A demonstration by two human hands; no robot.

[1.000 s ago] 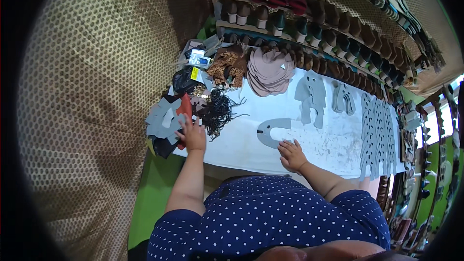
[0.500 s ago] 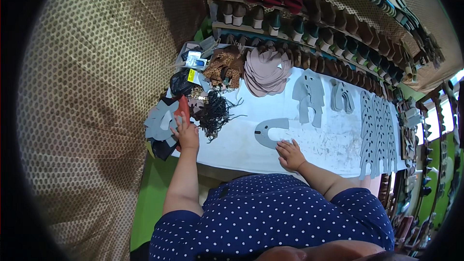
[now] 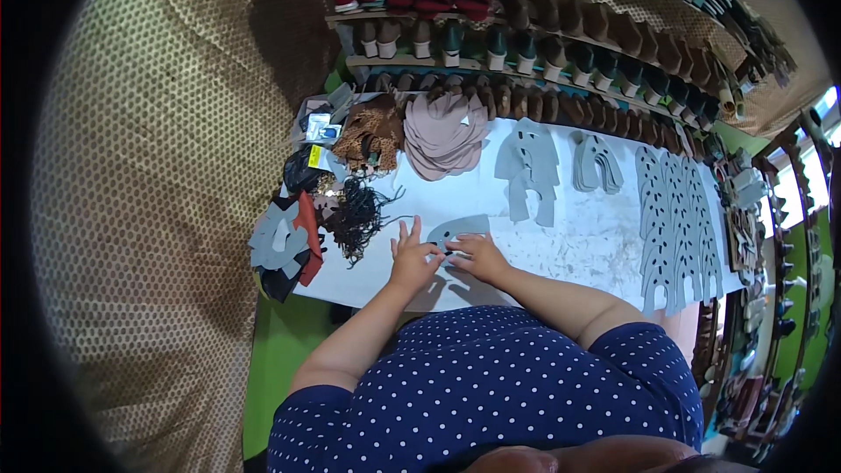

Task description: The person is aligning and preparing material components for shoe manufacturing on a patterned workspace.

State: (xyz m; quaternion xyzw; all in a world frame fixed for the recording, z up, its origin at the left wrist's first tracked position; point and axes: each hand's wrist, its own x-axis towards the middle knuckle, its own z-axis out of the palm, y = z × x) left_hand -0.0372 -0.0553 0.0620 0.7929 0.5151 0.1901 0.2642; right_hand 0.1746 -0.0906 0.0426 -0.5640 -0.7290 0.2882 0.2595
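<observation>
Fingers [image 3: 412,232] of left hand [image 3: 410,261] spread, right hand [image 3: 473,256] flat, both pinning grey curved cut-out piece [image 3: 462,229] against white surface [image 3: 596,236], presumably steadying it.

A white worktable [image 3: 561,250] carries grey cut-outs [image 3: 530,166], pink pieces [image 3: 447,131] and black cords [image 3: 359,215].

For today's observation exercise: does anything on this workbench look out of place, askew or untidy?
Mostly orderly: grey cut-out pieces lie in neat stacks and rows. The odd spot is the table's left end, where a loose tangle of black cords sprawls and grey and red scraps overhang the white table edge.
</observation>
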